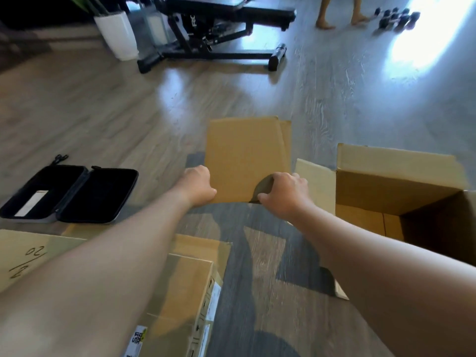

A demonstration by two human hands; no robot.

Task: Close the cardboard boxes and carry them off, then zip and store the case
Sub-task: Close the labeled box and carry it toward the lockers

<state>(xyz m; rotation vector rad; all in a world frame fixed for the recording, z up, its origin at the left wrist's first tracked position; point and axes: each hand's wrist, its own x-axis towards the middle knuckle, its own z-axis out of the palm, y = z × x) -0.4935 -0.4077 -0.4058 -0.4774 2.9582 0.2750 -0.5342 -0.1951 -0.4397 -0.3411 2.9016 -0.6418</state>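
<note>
Two bare hands hold a flat cardboard piece [244,155] at its near edge, above the wooden floor [103,112]. The left hand [197,186] grips the left near corner, its fingers hidden under the board. The right hand [283,194] has its fingers [265,197] curled round the near right corner, where the cardboard bends. An open cardboard box [401,191] stands just right. A closed box [180,274] lies near left. The black case [69,194] lies unzipped, far left on the floor.
</note>
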